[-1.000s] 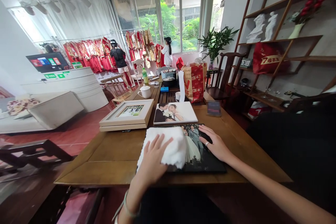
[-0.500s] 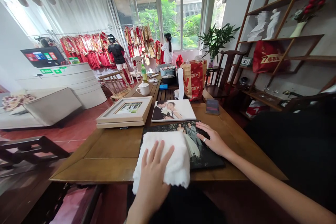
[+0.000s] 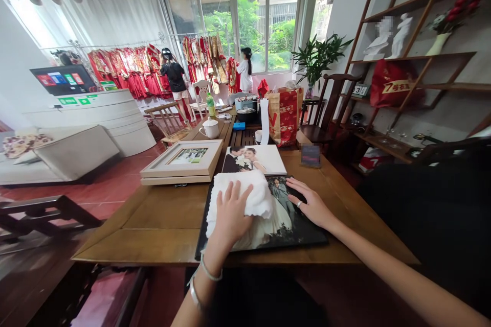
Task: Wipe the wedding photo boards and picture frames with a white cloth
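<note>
Pressing a folded cloth onto a dark photo panel

With the panel as my clock and twelve pointing away from me, my left hand (image 3: 235, 209) lies at nine, fingers fanned apart over a fluffy white cloth (image 3: 260, 200). Nothing is pinched; I suspect the spread fingers share the pressure so the folds don't bunch. Beneath lies the black-edged rectangular photo panel (image 3: 286, 222), printed with a couple in formal clothes, flat near my edge of the brown wooden table (image 3: 149, 232), probably for easy reach and firm backing.

My right hand (image 3: 312, 205) rests at about two, fingers slightly apart over the panel's border, apparently steadying it while leaving most of the print uncovered. Whether that thumb presses down, I can't tell.

At twelve, just beyond, lies a white-edged wedding photo panel (image 3: 270, 161); at ten, a stack of pale wooden picture frames (image 3: 183, 160); at one, a small dark rectangular plaque (image 3: 310, 156). Set aside there, they seem to leave my arms room.
</note>
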A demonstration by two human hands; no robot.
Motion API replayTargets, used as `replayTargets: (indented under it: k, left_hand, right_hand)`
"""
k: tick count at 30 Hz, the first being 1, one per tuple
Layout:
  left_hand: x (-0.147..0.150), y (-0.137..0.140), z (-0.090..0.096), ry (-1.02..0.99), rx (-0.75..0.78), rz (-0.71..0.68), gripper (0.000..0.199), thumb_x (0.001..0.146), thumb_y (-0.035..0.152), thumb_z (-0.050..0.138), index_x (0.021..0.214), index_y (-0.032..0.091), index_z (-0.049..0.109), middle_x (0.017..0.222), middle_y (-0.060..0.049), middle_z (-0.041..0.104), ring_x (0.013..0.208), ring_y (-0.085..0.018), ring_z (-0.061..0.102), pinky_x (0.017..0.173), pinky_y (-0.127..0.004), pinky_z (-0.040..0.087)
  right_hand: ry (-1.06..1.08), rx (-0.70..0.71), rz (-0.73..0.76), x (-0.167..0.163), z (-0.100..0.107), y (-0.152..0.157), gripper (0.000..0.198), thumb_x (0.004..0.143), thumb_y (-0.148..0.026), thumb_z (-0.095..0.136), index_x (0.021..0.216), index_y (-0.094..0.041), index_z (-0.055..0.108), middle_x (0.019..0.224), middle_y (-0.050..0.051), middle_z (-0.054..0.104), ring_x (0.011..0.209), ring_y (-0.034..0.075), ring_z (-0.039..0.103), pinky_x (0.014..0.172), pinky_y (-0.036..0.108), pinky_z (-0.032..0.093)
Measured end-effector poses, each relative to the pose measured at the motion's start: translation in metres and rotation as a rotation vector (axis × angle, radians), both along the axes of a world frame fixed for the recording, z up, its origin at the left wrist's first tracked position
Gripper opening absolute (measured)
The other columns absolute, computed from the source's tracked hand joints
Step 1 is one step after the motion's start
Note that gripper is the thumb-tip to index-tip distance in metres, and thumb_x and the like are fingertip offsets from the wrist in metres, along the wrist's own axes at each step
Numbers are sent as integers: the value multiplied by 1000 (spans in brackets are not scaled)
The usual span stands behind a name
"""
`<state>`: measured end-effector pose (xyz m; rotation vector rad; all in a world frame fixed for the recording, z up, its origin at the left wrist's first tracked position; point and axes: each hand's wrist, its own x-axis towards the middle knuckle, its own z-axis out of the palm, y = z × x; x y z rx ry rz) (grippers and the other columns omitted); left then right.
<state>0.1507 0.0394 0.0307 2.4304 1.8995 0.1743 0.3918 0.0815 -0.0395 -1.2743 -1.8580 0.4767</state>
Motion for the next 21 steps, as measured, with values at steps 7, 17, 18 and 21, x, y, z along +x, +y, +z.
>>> replayTargets:
  k: [7,17,18,21]
  left_hand:
    - [4,-58,-18,-54,22,-169,95,56,10,51,143,36,24,154,1,14,142,-23,1,113,-48,5]
    - [10,11,-7,32,76,-108,76,69,19,55,141,28,32,148,-10,30,138,-32,19,108,-53,20]
    - [11,17,-7,47,86,-110,75,70,19,55,141,28,32,148,-11,30,137,-33,21,107,-54,21]
    - [13,27,-11,84,121,-121,77,70,20,57,142,26,30,148,-14,29,137,-36,20,106,-56,20]
  right_hand:
    - [48,-29,-38,7,-4,-1,39,84,-33,53,119,-18,62,139,12,49,131,27,42,110,50,31]
    - [50,-8,-68,9,-3,5,38,83,-31,54,117,-17,63,134,14,54,128,27,45,109,50,32]
    - [41,-1,-65,9,-2,5,39,83,-31,54,118,-16,62,134,14,54,128,27,45,109,50,32]
    - [15,12,-44,11,-1,8,39,83,-31,53,117,-16,62,132,15,56,128,27,46,109,50,32]
